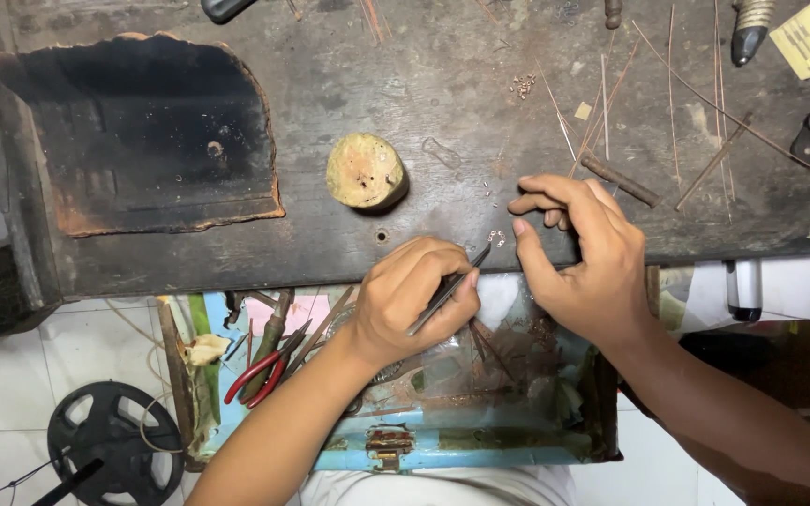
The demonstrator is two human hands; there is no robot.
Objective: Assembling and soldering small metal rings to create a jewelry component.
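Note:
My left hand (414, 292) grips thin metal tweezers (452, 286), whose tip reaches a tiny metal ring piece (496, 237) on the dark wooden bench (442, 103). My right hand (578, 253) rests at the bench's near edge just right of that piece. Its thumb points at the piece and its fingers are curled; whether they pinch anything is hidden. A few more tiny bits (489, 192) lie just beyond.
A round yellowish stub (365, 171) stands mid-bench. A charred black board (147, 131) lies left. Thin copper wires (667, 103) and a dark rod (621, 180) lie right. Below the bench, an open blue drawer (405, 440) holds red-handled pliers (260, 373) and scraps.

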